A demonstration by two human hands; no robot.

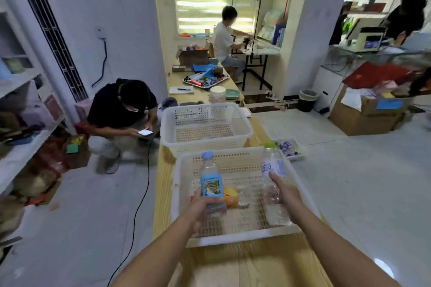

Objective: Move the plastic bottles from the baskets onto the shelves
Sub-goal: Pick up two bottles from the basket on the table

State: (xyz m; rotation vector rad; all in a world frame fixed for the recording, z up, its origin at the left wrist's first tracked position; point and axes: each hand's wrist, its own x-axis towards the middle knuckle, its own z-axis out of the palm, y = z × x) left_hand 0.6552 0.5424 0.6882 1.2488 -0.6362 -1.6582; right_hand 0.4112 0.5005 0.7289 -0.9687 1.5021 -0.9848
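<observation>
The left hand point(205, 207) is curled round the lower body of the blue-capped bottle point(210, 179). The right hand point(283, 191) grips the green-capped bottle point(272, 165) at mid-body. Both bottles are above the near basket point(224, 153). They seem light and thin-walled, so a gentle mid-body hold suits them.

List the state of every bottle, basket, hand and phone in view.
left hand: grips blue-cap bottle.
right hand: grips green-cap bottle.
blue-cap bottle: capped, upright, held over near basket.
green-cap bottle: capped, roughly upright, held.
near basket: orange-label bottle lies inside.
far basket: empty.
phone: screen lit.
</observation>
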